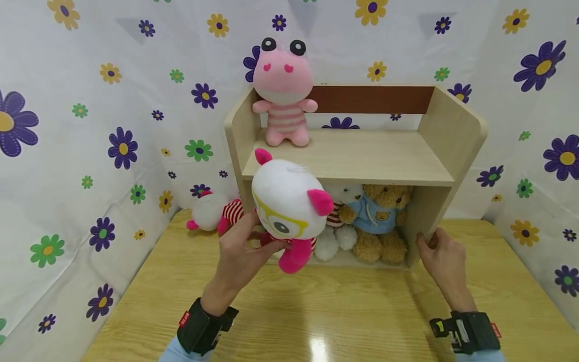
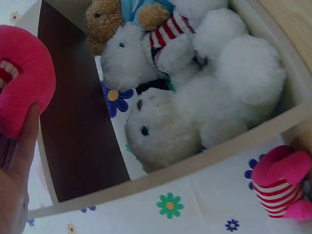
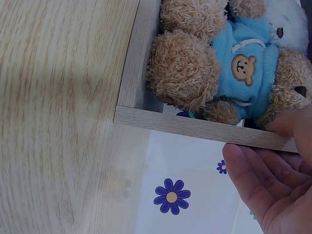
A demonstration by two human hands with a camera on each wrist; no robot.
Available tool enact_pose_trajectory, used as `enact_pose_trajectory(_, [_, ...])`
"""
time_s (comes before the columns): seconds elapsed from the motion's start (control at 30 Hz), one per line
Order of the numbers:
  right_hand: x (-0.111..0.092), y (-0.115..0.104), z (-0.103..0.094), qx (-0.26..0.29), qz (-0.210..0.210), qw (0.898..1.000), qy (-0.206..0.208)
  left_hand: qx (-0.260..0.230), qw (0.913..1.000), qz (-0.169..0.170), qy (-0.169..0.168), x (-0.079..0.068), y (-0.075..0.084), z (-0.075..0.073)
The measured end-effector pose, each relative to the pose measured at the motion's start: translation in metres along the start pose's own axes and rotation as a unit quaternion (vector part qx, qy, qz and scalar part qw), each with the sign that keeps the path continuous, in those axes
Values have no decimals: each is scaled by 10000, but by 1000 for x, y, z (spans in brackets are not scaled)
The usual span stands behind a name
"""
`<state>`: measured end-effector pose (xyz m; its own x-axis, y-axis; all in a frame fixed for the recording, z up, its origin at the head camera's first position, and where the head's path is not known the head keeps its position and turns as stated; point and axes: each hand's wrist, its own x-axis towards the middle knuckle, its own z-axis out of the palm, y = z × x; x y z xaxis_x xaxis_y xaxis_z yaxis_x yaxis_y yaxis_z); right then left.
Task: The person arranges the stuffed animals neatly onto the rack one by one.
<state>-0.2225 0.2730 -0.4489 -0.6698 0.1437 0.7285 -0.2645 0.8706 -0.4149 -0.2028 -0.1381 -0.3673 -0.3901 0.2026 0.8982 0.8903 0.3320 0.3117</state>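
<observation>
My left hand (image 1: 246,251) holds a white and pink plush toy (image 1: 289,201) with yellow glasses by its body, raised in front of the shelf (image 1: 362,156). In the left wrist view only a pink limb (image 2: 29,73) of that toy shows beside my thumb. My right hand (image 1: 445,264) pinches the front edge of the shelf's right side panel, thumb inside and fingers outside. On the upper board stands a pink plush toy (image 1: 285,100) with striped body. Below sit a brown teddy bear (image 1: 382,221) in a blue hoodie and white plush bears (image 2: 165,126), partly hidden in the head view.
Left of the shelf, another white and pink plush toy (image 1: 208,211) in red stripes lies on the wooden table (image 1: 353,311). A white cloth (image 1: 135,75) with printed flowers hangs behind and along both sides.
</observation>
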Motion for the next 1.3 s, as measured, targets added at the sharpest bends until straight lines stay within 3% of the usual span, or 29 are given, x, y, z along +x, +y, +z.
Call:
enact_pose_trajectory(0.17, [1, 0, -1, -30, 12, 10000, -13, -11, 9999, -22, -149, 17, 7, 8])
enact_pose_trajectory(0.4, [0, -1, -2, -77, 143, 9997, -168, -172, 9989, 86, -421, 52, 20, 23])
enact_pose_trajectory(0.67, [1, 0, -1, -33, 105, 9999, -116, 130, 9992, 366, -120, 87, 21, 41])
enact_pose_trajectory(1.0, [0, 0, -1, -8, 31, 10000, -75, 412, 9990, 15, 164, 115, 19, 61])
enact_pose_trajectory(1.3, [-1, 0, 1, -61, -50, 10000, 43, 936, 9940, -535, -154, 142, 9, 81])
